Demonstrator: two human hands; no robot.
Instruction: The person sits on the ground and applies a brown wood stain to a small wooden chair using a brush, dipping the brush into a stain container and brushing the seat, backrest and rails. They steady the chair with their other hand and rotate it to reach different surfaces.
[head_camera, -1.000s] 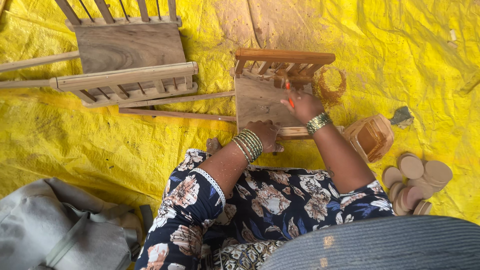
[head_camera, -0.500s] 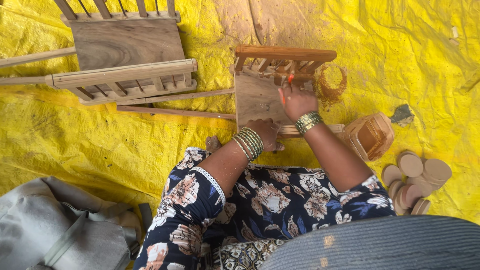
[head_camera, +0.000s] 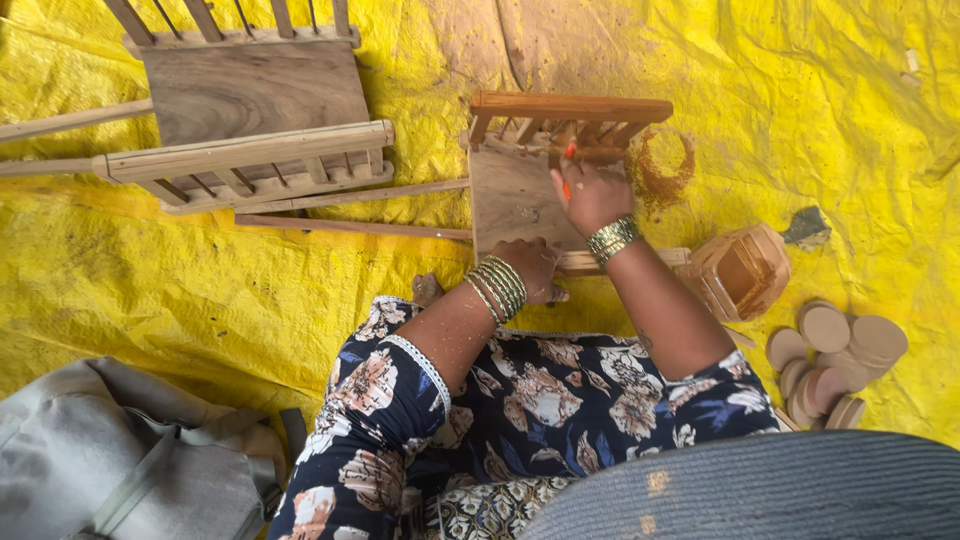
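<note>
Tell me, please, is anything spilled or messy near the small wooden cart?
Yes. A reddish-brown ring stain marks the yellow tarp just right of the small cart, beside the right hand. It looks like spilled polish or a container's mark.

a bright yellow tarp (head_camera: 150, 290) covers the ground. the small wooden cart (head_camera: 520, 190) is reddish brown, the larger cart (head_camera: 250, 100) near the tarp's far left edge pale grey-brown. green and gold bangles (head_camera: 497, 287) ring one wrist. the dress (head_camera: 560, 400) is navy with pink-cream flowers. the wooden discs (head_camera: 840, 350) are tan, the bag (head_camera: 130, 460) grey.
</note>
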